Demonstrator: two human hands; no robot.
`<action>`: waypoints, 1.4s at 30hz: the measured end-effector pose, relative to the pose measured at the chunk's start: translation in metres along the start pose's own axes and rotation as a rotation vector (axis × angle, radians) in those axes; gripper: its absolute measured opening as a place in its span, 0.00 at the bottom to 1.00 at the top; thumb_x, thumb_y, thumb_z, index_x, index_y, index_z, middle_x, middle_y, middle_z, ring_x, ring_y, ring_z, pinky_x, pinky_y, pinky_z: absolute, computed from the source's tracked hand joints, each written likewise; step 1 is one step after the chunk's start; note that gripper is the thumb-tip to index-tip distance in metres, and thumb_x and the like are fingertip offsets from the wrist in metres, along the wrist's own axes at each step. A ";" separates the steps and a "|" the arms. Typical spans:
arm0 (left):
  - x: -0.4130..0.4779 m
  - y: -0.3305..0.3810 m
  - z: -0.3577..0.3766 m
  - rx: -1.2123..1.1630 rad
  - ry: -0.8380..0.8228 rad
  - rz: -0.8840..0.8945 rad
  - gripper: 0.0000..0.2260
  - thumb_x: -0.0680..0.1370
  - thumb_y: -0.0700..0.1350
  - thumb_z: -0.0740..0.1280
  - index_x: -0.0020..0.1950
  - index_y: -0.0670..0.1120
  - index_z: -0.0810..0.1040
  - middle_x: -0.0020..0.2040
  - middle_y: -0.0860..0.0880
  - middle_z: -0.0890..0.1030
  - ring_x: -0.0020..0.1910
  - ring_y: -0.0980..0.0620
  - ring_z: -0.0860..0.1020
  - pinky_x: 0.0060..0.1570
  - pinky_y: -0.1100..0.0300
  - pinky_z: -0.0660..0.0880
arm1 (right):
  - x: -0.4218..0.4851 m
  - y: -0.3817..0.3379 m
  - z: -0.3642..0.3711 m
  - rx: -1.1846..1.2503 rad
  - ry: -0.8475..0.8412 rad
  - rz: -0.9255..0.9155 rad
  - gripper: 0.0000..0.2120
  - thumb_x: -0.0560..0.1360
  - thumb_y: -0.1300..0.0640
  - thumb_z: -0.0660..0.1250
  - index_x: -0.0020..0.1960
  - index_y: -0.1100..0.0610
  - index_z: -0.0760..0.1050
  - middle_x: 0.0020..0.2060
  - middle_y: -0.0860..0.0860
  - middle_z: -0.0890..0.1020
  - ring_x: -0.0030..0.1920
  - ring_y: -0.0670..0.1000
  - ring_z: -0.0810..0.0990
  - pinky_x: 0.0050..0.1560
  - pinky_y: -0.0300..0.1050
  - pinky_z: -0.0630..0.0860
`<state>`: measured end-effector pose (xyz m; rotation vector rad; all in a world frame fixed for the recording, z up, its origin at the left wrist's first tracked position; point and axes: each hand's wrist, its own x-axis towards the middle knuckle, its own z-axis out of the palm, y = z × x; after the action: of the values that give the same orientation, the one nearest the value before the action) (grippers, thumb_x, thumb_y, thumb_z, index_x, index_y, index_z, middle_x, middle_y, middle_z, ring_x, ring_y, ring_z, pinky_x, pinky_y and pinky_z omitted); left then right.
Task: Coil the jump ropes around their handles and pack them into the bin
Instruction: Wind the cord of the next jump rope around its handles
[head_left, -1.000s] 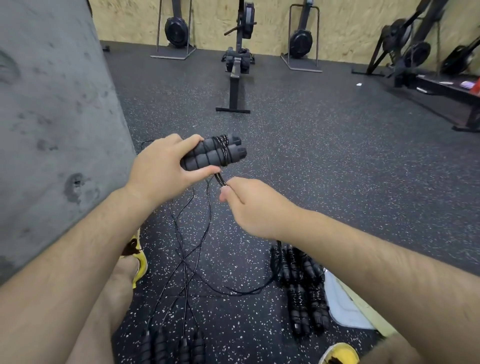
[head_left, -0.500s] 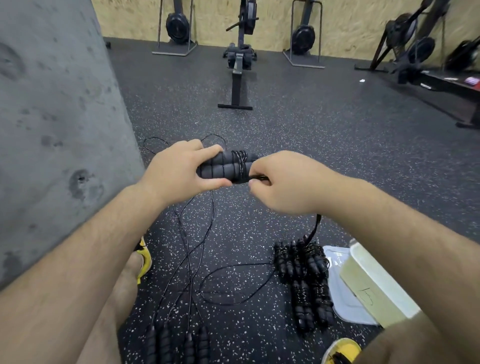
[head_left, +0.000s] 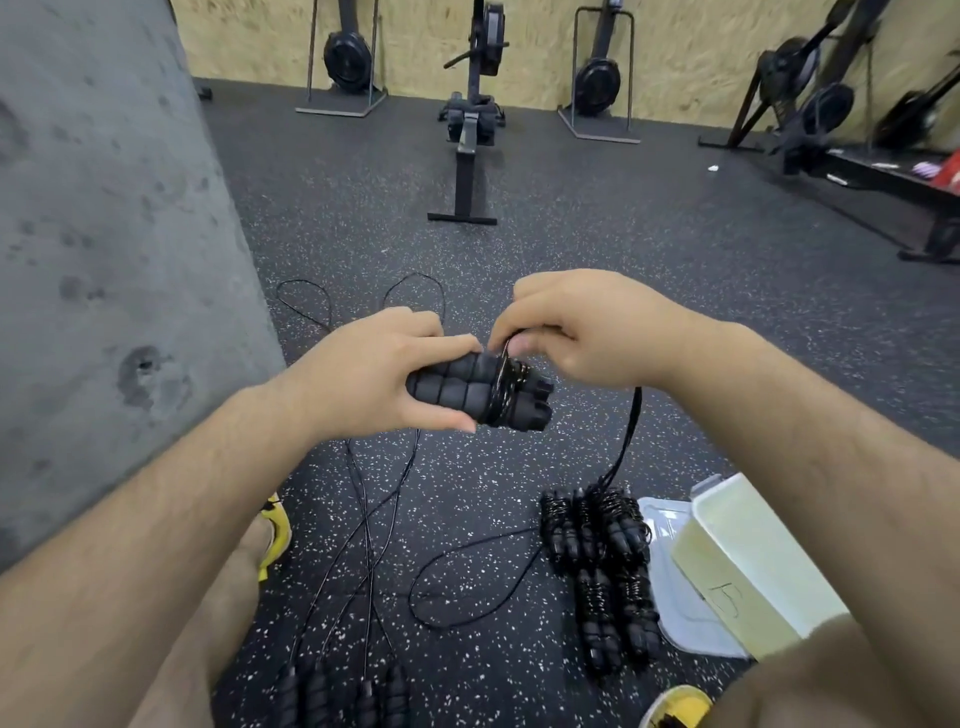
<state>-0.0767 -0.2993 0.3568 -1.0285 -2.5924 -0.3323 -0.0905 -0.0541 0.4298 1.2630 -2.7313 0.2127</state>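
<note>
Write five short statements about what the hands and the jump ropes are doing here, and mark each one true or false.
1. The left hand grips a pair of foam handles held side by side. True.
2. The right hand lies flat and empty on the floor. False: it is in the air at the handles, pinching the cord.
3. A pile of wound ropes lies on the floor beside the bin. True.
4. The held handles have no cord round them. False: several turns are wrapped near their right end.
5. More handles lie at the bottom edge, with their cords running loose across the floor. True.
</note>
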 end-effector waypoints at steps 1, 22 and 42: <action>0.000 0.003 -0.001 -0.020 0.013 0.010 0.31 0.72 0.74 0.65 0.64 0.53 0.78 0.44 0.54 0.72 0.44 0.49 0.72 0.45 0.50 0.74 | 0.000 0.002 0.002 0.009 0.007 -0.012 0.10 0.80 0.54 0.64 0.56 0.44 0.81 0.42 0.41 0.74 0.45 0.42 0.71 0.49 0.45 0.71; -0.004 0.016 -0.008 -0.232 0.102 -0.155 0.33 0.73 0.63 0.67 0.75 0.51 0.69 0.51 0.55 0.73 0.53 0.58 0.73 0.55 0.72 0.65 | 0.004 -0.024 0.070 0.850 -0.029 0.586 0.18 0.81 0.64 0.53 0.33 0.54 0.64 0.24 0.44 0.69 0.26 0.45 0.66 0.30 0.38 0.66; -0.009 -0.028 0.007 0.017 0.031 -0.324 0.32 0.74 0.62 0.71 0.75 0.57 0.66 0.54 0.53 0.70 0.54 0.49 0.68 0.56 0.44 0.75 | -0.014 -0.055 0.005 0.082 -0.364 0.332 0.17 0.84 0.49 0.55 0.44 0.57 0.74 0.37 0.52 0.78 0.35 0.51 0.74 0.31 0.43 0.65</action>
<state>-0.0913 -0.3221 0.3442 -0.5897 -2.7252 -0.3991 -0.0400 -0.0795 0.4261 0.9325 -3.2712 0.1363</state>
